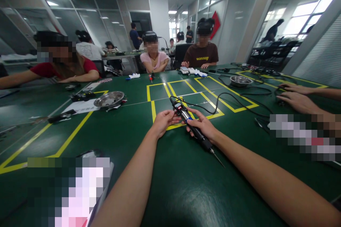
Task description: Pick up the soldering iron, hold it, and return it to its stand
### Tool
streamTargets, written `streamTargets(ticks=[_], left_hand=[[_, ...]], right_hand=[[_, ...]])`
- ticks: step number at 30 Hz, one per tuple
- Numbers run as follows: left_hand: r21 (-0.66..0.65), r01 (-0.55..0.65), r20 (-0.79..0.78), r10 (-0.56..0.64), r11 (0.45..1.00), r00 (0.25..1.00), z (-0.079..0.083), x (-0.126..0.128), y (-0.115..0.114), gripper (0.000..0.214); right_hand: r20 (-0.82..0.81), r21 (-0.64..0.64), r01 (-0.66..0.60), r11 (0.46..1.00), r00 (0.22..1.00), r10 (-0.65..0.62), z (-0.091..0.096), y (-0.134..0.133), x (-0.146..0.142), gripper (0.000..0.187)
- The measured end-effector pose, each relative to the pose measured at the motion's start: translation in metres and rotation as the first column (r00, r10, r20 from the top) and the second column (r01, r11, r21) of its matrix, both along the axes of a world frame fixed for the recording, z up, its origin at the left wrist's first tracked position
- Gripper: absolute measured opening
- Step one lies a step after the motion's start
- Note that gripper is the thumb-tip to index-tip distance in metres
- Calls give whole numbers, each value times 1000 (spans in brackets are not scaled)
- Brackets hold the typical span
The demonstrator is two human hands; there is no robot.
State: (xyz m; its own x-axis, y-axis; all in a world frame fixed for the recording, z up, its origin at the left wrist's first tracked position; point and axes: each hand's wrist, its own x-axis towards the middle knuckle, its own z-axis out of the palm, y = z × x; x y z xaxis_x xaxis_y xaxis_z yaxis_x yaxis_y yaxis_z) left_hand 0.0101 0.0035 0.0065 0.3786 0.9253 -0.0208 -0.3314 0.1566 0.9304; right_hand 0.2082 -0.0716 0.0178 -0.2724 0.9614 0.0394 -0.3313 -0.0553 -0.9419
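Note:
An electric screwdriver (198, 133) lies slantwise in front of me, just above the green table. It has a black body, a silver and blue section and a small red display near its cable end. Its long thin bit (218, 159) points down toward my right forearm. My right hand (204, 126) is closed around the middle of the body. With fingers pinched together, my left hand (164, 122) is at the cable end; the exact part it grips is hidden. A black cable (217, 103) loops away from that end to the right.
Yellow tape (153, 111) marks rectangles on the green table (176, 191). Metal bowls (110, 99) (241, 81) stand left and back right. A co-worker's hands (295, 95) rest at the right. Several people sit across, near white gloves (198, 73). Blurred patches cover both near sides.

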Motion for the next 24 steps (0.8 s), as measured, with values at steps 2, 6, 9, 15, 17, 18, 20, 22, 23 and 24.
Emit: streamTargets(ticks=[2,6,9,15,17,18,20,22,23,24], left_hand=[[0,-8,-4,8,1000,1000,0,0,0,16],[-3,-13,-8,13,1000,1000,0,0,0,18],[4,-11,-4,11,1000,1000,0,0,-1,21],[39,-31,11,30,999,999,-1,-1,-3,30],[60,-5,42,2,998,999,0,-2,-3,33],[69,12,61,-16,998,998,0,-3,-4,34],[76,36,96,-44,996,994,1,-4,-4,35],[63,35,115,-42,997,992,2,-5,-5,34],[54,25,118,-32,998,993,2,-6,-5,34],[47,12,122,-18,999,992,2,-6,-5,34]], right_hand=[[2,3,-25,1000,1000,25,-1,1,2,76],[24,-9,-65,998,998,65,0,0,4,77],[32,2,-82,997,996,82,2,-1,5,76],[40,5,-111,994,993,110,1,-1,8,73],[19,4,-125,992,992,125,1,-1,9,73],[6,3,-130,991,991,130,1,-1,9,73],[-13,1,-141,990,990,141,1,-1,9,74],[-15,-1,-147,989,989,147,2,-1,8,74],[-13,-1,-148,989,989,148,2,-1,7,74],[-11,-1,-150,989,989,150,3,-1,6,74]])
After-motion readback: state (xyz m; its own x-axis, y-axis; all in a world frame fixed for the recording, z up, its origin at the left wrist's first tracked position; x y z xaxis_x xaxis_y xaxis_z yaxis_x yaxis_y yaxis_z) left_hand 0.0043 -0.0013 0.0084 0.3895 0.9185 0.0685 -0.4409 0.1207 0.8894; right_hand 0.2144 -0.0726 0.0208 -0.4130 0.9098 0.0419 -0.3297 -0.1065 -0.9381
